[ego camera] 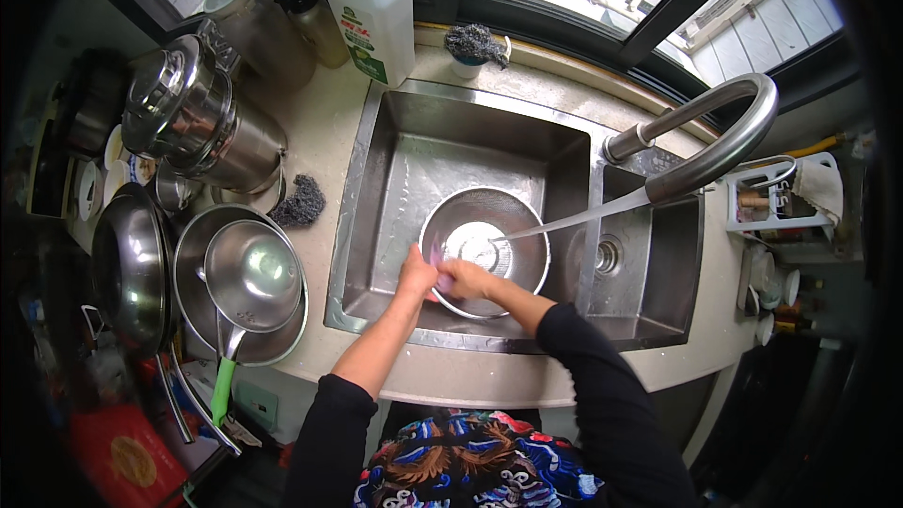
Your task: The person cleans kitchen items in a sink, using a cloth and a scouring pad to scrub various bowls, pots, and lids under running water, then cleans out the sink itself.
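Observation:
A round metal mesh strainer basket [518,254] sits in the large basin of a stainless-steel double sink [423,155]. At the near left of its rim, my left hand [417,274] grips the strainer. My right hand [462,279] is just inside that part of the rim, with the fingers closed on a pinkish-purple cloth or pad [440,268]. The fingers hide most of the cloth. From the curved steel faucet [712,162], a stream of water [578,216] runs slantwise into the middle of the strainer, where the bottom shines brightly.
Left of the sink are a dark steel-wool scourer [300,201], stacked steel pots [240,144] and a green-handled pan [252,275] inside a larger bowl. A white plastic jug [374,21] stands behind the basin. Another scourer [476,44] rests on a small cup near the window.

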`<state>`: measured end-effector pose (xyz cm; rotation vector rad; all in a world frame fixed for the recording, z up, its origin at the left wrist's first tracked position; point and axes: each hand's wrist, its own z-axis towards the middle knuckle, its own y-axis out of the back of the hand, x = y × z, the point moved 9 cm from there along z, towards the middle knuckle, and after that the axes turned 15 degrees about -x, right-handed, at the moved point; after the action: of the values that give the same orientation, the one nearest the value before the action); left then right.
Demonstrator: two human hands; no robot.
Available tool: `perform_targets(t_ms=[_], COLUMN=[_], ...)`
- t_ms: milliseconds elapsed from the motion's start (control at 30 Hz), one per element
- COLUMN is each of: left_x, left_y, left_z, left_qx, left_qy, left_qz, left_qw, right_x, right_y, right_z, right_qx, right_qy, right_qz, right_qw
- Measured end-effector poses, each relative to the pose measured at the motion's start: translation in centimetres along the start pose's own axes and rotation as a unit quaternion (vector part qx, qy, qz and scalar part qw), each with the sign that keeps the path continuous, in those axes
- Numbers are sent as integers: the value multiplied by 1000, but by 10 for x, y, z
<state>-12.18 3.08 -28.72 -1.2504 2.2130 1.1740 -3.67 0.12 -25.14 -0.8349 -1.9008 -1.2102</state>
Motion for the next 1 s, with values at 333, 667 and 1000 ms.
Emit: perform_targets(t_ms=[333,667,1000], left_x=[-29,-36,-54], left_y=[-19,5,-62], left_z=[-13,-8,-98], left_qx=[24,-108,194], left_qy=[-56,-160,-597], left_qz=[19,-13,510], left_qw=[998,981,588], right_x=[-58,-31,23], right_y=[131,58,182], right_z=[7,-64,-148], right_qx=[-379,86,-495], right_qy=[-56,-77,-197], right_qz=[-193,-348,223], right_qw=[904,930,817])
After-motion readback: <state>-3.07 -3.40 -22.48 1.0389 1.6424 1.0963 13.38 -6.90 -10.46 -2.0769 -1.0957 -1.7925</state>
